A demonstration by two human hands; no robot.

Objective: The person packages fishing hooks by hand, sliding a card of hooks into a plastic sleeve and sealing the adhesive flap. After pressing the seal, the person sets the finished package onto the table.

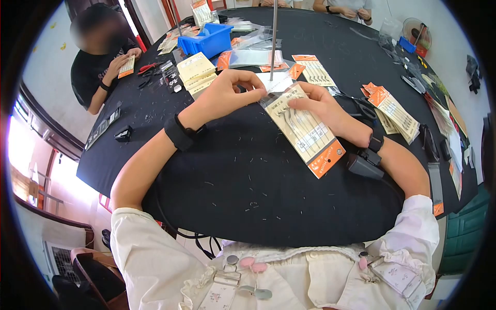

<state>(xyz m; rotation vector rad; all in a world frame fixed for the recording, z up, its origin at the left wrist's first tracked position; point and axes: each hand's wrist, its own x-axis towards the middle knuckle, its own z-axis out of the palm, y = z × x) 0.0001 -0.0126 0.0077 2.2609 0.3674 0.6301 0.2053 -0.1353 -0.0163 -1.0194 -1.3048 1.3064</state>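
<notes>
A fishing hook packet (302,132), with a cream card, several dark hooks and an orange header, is tilted above the black table. My right hand (325,109) grips it along its upper right side, thumb across the front. At the packet's far end, my left hand (227,95) has thumb and forefinger pinched together beside the clear plastic edge. What lies between those fingertips is too small to make out. Just beyond the hands, a thin metal rod (273,46) rises from a white base (275,81). A stack of cream cards (196,71) lies beyond my left hand.
A blue bin (206,40) stands at the far left among plastic sleeves. Finished-looking hook packets (395,111) are piled at right, near scissors (366,108). Small white scraps dot the black tablecloth (222,206). Across the table, another person (101,57) holds a similar packet.
</notes>
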